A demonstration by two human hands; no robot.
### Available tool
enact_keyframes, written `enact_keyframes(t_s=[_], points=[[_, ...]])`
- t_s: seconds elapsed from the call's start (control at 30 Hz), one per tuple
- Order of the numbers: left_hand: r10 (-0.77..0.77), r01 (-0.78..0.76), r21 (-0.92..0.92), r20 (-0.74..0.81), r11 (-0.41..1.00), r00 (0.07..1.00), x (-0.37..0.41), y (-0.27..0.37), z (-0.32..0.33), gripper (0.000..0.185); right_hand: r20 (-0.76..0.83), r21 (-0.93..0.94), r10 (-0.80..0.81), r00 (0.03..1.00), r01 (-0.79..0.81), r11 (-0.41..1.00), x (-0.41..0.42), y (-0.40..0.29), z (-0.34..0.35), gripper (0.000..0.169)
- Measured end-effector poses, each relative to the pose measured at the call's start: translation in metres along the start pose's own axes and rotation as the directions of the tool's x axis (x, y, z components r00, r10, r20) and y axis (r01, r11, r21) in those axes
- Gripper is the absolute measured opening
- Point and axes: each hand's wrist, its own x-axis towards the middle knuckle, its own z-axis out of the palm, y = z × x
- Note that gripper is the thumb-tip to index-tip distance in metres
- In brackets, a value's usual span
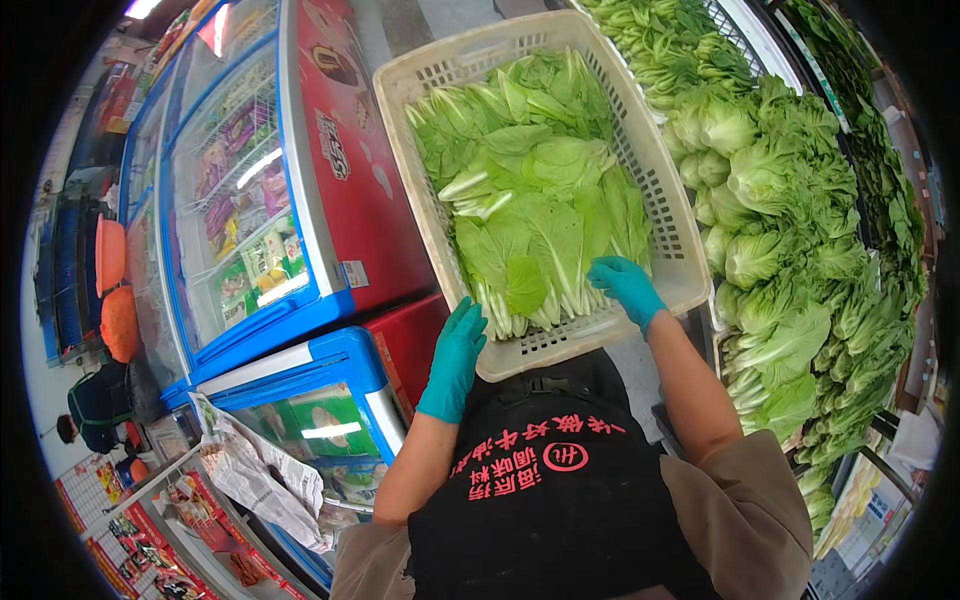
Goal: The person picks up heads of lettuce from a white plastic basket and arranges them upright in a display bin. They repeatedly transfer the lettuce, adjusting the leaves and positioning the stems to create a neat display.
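A pale plastic crate point(390, 120) with slotted walls stands before me, holding loose leafy greens point(544, 217). The stems of the nearest bunch point toward me. In a teal glove, my left hand point(455, 360) lies at the crate's near left corner, fingers stretched out along the rim and gripping nothing that I can see. My right hand point(628, 289), gloved alike, is over the near right part of the crate, its slightly bent fingers beside the stems. No leaf shows in its grasp; whether the fingertips touch the greens is unclear.
On the left stand a red and blue glass-topped freezer point(300, 187) and a second freezer point(367, 360) with newspaper point(259, 472) on it. At right, a display holds heads of lettuce point(757, 187) and bunched greens point(667, 52). A person point(101, 405) is at the far left.
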Motion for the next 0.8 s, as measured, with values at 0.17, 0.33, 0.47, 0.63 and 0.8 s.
enact_keyframes(t_s=[0.17,0.33,0.47,0.63,0.8], points=[[-0.255,0.265,0.071,-0.126,0.962,0.959,0.035,-0.029,0.016,0.062,0.088,-0.087,0.153,0.984,-0.145,0.986,0.006,0.030,0.018,0.040],[-0.131,0.169,0.119,-0.278,0.978,0.952,0.103,-0.107,-0.007,0.054,0.292,-0.534,0.276,0.916,-0.083,0.841,0.025,0.037,0.054,0.034],[-0.078,0.198,0.339,-0.336,0.920,0.939,0.096,-0.098,0.015,0.076,0.246,-0.924,0.378,0.892,0.098,0.368,0.038,0.046,0.099,0.050],[0.263,0.128,0.631,-0.488,0.765,0.832,0.095,-0.127,0.025,0.080,0.126,-0.948,0.417,0.900,-0.015,0.319,0.057,0.060,0.120,0.057],[0.031,0.150,0.310,-0.510,0.939,0.860,0.095,-0.114,0.028,0.074,0.070,-0.900,0.415,0.907,-0.122,0.419,0.064,0.063,0.108,0.050]])
